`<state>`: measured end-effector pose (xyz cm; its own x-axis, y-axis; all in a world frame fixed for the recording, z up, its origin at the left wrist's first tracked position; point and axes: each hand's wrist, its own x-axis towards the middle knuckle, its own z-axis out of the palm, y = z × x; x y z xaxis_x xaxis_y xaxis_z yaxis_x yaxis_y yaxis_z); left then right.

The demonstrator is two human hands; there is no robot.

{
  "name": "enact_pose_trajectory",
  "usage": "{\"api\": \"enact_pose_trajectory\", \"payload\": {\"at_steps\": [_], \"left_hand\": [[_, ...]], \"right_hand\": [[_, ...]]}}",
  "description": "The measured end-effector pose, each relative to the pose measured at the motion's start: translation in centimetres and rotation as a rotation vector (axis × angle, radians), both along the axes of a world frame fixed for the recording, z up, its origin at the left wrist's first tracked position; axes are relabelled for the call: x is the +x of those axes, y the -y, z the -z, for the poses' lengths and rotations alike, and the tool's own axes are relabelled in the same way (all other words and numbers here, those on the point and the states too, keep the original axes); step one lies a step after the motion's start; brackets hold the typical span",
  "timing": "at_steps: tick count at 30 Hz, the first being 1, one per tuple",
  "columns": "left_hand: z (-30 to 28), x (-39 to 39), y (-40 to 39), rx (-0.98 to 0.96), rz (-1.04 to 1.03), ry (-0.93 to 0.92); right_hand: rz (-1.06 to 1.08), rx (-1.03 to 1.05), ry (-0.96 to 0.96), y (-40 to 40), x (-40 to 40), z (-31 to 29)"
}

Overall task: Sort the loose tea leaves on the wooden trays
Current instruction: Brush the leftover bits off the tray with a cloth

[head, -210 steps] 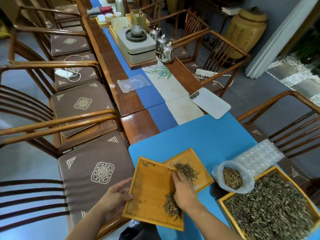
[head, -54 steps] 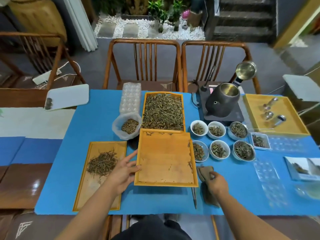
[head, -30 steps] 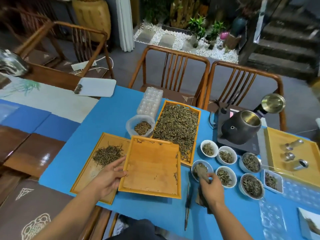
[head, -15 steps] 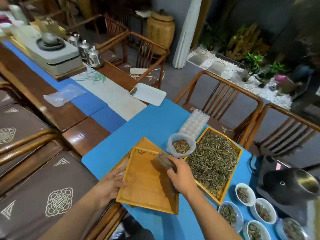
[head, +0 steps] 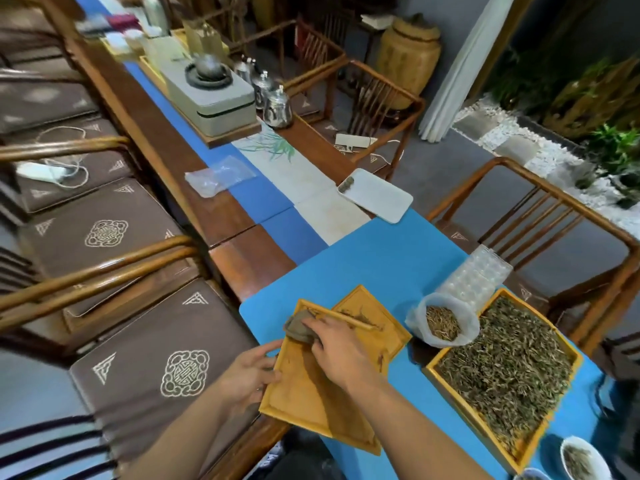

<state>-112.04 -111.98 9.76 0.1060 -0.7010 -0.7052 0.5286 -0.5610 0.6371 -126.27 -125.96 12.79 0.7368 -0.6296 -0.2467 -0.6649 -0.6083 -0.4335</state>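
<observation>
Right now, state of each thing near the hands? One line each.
Near wooden tray: almost bare, tilted, overlapping the tray behind.
Far wooden tray: partly covered, a few leaves showing.
Cloth: bunched, pressed on the near tray.
Left hand: gripping the near tray's left edge.
Right hand: holding the cloth.
Large tray: full of tea leaves.
Plastic bag: open, holding leaves.

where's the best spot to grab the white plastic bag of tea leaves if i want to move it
Take the bag of tea leaves by its rolled-down rim, coming from above on the near left side. The mouth stands open and upright, so a squeeze on its soft wall would probably tip it. The large tray of loose tea crowds its right and the clear blister tray its far side. The blue mat beside it looks free.
</observation>
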Motion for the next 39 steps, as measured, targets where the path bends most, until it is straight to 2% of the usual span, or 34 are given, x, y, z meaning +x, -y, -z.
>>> {"api": "enact_pose_trajectory", "payload": {"at_steps": [10, 19, 26, 29, 34, 39], "left_hand": [[-0.4, -0.3, -1.6, -0.026, -0.091, 0.000], [-0.5, -2.3, -2.5, -0.140, -0.251, -0.148], [0.6, -3.0, -2.8, -0.077, -0.268, -0.079], [0.6, -3.4, -2.8, -0.054, -0.289, -0.054], [-0.1, -4.2, -2.5, -0.025, -0.296, -0.025], [-0.9, -4.8, -1.9, -0.015, -0.276, -0.002]], "right_hand": [[-0.068, -0.002, -0.115, 0.8, 1.4, 0.7], [-0.015, 0.012, -0.189, 2.8, -3.3, 1.4], [0.068, 0.014, -0.254, 4.7, -6.2, 1.7], [0.066, -0.001, -0.227, 4.7, -5.9, 1.0], [-0.111, 0.025, -0.101, 3.1, -2.3, 0.2], [-0.117, 0.080, -0.137, 1.7, 0.1, 1.2]]}}
